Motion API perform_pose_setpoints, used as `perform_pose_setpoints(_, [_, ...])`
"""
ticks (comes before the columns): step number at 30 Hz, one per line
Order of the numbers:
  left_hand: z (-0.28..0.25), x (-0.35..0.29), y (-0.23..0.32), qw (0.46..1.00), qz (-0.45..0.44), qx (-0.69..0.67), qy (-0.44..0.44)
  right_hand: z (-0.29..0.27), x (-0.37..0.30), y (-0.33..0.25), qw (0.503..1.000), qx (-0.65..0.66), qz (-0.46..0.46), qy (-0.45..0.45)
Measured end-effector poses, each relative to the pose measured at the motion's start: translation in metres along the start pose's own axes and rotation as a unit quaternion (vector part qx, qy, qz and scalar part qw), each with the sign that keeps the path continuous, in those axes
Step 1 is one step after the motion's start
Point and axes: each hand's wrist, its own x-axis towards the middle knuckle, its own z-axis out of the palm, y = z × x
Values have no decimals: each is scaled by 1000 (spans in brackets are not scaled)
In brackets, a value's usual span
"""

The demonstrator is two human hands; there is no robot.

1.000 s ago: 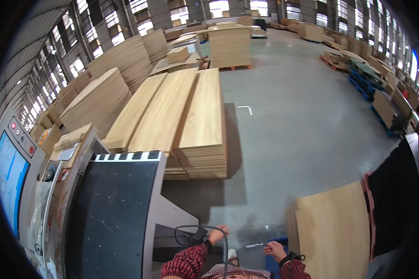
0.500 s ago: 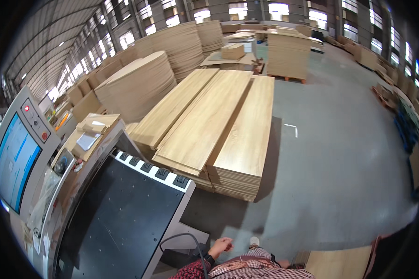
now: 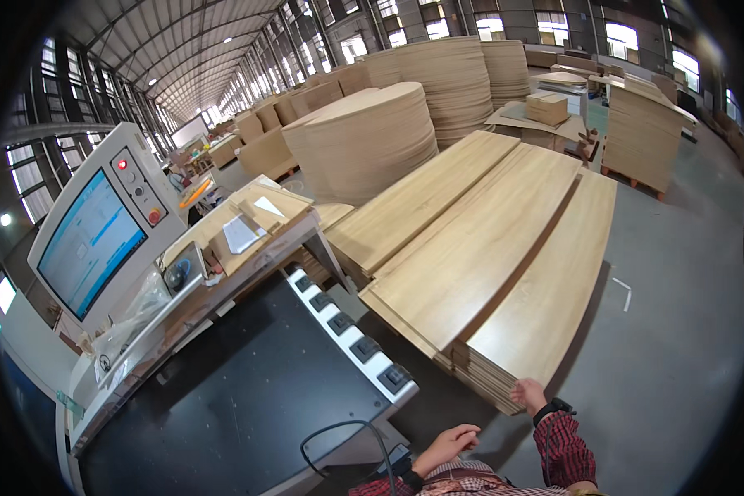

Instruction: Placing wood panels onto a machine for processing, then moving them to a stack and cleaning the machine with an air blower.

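My right hand (image 3: 529, 393) is at the near corner of the rightmost stack of wood-grain boards (image 3: 546, 298). Its fingers are bent around the end edge of the upper board there; the exact grip is partly hidden. Lower and to the left, my left hand (image 3: 448, 446) hangs in front of my body, empty, with fingers loosely extended to the right. Beside the right stack lie a middle stack of boards (image 3: 479, 248) and a left stack of boards (image 3: 438, 194), all long, flat and pale. A dark gap separates the middle and right stacks.
A machine bed with a black top (image 3: 240, 397) and a white roller edge (image 3: 351, 335) stands at left. Its control panel (image 3: 95, 240) has a lit screen. A black cable (image 3: 347, 424) loops near my left arm. Tall stacks of curved-edge panels (image 3: 364, 140) stand behind the boards.
My view has turned left, so the board stacks sit further right. My right hand has risen from beside my body to the right stack's corner. My left hand remains low before me.
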Motion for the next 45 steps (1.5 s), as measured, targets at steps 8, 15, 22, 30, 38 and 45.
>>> perform_pose_setpoints(8, [-50,14,73,989,128,-53,42,97,70,18,985,-47,145,-77])
perform_pose_setpoints(15, [-80,11,116,956,181,-166,161,146,185,-37,997,-23,78,6])
perform_pose_setpoints(22, [-102,45,148,929,136,-210,271,160,242,-52,993,38,60,-90])
perform_pose_setpoints(30, [-144,121,139,919,70,-282,267,161,226,-81,989,-25,110,-96])
perform_pose_setpoints(38, [-152,196,75,856,3,-188,481,140,202,-100,981,39,163,-100])
perform_pose_setpoints(45, [-138,203,129,849,-34,-312,426,144,158,-169,980,54,121,-151])
